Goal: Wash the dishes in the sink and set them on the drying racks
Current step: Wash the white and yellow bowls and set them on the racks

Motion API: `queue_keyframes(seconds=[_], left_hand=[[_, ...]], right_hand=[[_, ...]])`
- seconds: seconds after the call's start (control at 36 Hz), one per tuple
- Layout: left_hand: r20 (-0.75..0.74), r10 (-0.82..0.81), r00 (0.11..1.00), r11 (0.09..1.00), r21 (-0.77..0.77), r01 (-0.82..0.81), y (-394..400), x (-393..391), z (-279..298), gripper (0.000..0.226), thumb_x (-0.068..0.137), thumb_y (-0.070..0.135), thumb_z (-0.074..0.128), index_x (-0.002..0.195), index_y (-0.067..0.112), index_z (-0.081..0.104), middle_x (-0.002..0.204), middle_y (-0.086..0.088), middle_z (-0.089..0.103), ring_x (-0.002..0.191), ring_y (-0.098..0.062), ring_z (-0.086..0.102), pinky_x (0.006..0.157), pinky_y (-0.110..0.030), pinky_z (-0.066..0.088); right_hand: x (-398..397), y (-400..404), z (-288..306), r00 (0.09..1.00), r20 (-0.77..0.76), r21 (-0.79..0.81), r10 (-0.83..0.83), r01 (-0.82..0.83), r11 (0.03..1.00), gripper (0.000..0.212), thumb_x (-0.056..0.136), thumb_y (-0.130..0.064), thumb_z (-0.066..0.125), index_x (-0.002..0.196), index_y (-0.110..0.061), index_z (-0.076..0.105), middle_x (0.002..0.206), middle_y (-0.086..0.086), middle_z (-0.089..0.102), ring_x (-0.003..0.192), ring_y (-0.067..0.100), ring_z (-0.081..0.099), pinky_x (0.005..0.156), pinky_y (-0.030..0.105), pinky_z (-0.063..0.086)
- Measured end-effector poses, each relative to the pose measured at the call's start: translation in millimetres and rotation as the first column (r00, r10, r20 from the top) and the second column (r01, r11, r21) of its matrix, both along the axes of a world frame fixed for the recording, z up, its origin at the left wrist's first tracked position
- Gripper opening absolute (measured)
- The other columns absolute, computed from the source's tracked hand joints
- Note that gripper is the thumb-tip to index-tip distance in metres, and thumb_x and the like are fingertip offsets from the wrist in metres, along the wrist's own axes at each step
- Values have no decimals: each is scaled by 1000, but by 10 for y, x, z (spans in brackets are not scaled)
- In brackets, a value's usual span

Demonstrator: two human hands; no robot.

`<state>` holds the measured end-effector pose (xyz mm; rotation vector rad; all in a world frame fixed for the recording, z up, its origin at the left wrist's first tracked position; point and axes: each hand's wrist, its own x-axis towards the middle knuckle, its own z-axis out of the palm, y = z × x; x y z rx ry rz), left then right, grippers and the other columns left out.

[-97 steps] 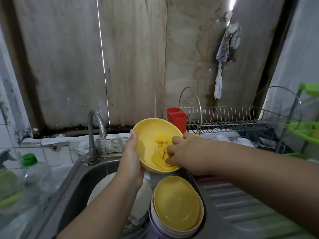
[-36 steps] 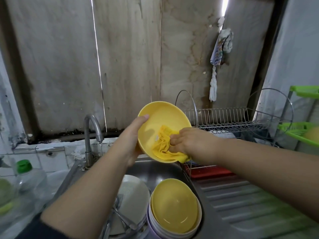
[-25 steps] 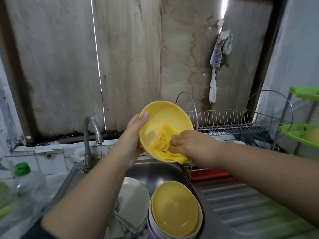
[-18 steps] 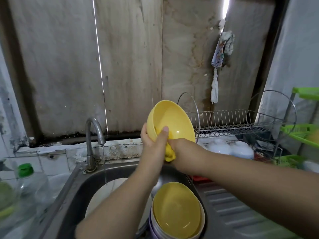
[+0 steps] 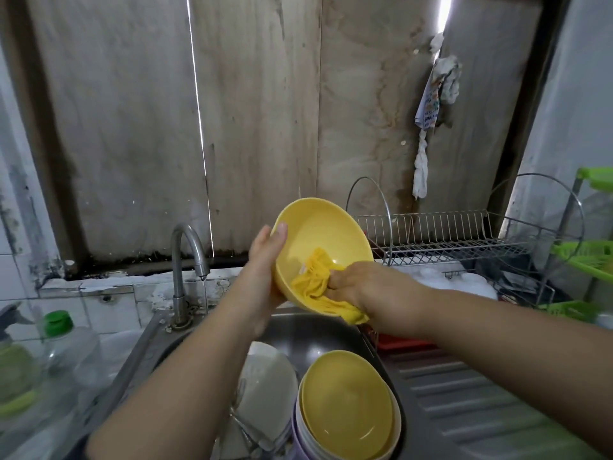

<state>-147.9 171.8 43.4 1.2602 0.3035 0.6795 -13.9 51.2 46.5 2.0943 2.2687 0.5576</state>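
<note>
A yellow bowl [image 5: 323, 234] is held tilted above the steel sink [image 5: 318, 333], its inside facing me. My left hand [image 5: 265, 260] grips its left rim, thumb on the edge. My right hand [image 5: 361, 290] holds a yellow cloth [image 5: 315, 283] pressed into the bowl's lower inside. In the sink sit a white plate [image 5: 268, 383], some cutlery, and a stack of bowls topped by another yellow bowl [image 5: 348, 403]. The wire drying rack [image 5: 441, 234] stands at the back right.
A tap [image 5: 185, 260] at the sink's back left runs a thin stream. Plastic bottles, one with a green cap [image 5: 58, 323], stand at left. A green plastic rack [image 5: 593, 257] is at far right; the ribbed drainboard [image 5: 481, 403] lies below my right arm. White dishes [image 5: 464, 283] sit under the wire rack.
The bowl has turned back to face me and my left hand shifted to its left rim. My right hand moved the cloth from the bowl's outside into its inside.
</note>
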Motion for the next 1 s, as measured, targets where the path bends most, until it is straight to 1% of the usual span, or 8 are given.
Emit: queue_keyframes(seconds=[0.14,0.31,0.42,0.5,0.58,0.67,0.81,1.0], left_hand=[[6,199,980,976,89,-199,-150,105,-60,71,78,65,56,140,42,30,135,0,49,116,-26,54,98,-47,45],[28,71,997,986,151,-75,-216,56,-177,89,58,84,35,138,48,25,147,3,38,131,-21,43,111,-45,33],[-40,173,984,983,67,-170,-93,7,-356,61,78,70,27,128,40,45,133,2,53,122,-18,49,110,-46,32],[-120,286,951,941,-153,-302,-78,25,-525,55,94,58,36,128,20,54,125,-6,59,112,-23,55,93,-41,45],[-120,235,965,827,-496,-263,-62,-7,-637,47,95,52,42,119,16,59,103,-7,65,87,-23,60,70,-37,48],[56,116,992,749,-660,-50,-27,-7,-736,45,96,55,36,110,22,63,114,-12,65,107,-35,59,91,-51,47],[140,213,967,757,-649,-72,5,-110,-775,39,96,53,38,100,24,64,103,-11,69,100,-32,62,79,-48,51],[142,382,913,777,-584,-234,106,-264,-756,29,91,50,50,99,26,64,105,-4,71,95,-24,67,86,-49,52]], right_hand=[[-175,58,-50,970,-214,-8,-112,113,994,37,84,-6,60,120,-16,59,112,9,64,96,32,59,81,39,49],[-307,54,-70,659,-743,70,-118,252,965,21,82,-23,72,83,-31,52,81,-11,58,80,10,56,69,20,45],[-323,23,-178,11,-985,169,172,271,948,20,79,-9,72,90,-21,60,73,-11,66,71,6,64,58,17,50],[-355,88,-329,-454,-848,155,274,283,947,32,72,-19,69,103,-16,61,97,5,71,86,21,68,66,33,58],[-420,170,-467,-699,-644,137,311,294,946,50,67,-29,64,114,-14,59,110,12,69,92,27,69,68,46,59],[-443,236,-557,-767,-545,161,337,299,941,54,71,-40,57,119,-16,56,104,10,71,86,26,70,61,44,59],[-384,274,-664,-779,-563,75,275,283,956,44,88,-57,38,99,-24,65,96,7,74,90,27,68,69,43,58],[-286,288,-710,-591,-738,-51,325,530,847,33,92,-36,57,110,-9,65,101,16,71,91,32,68,76,48,56]])
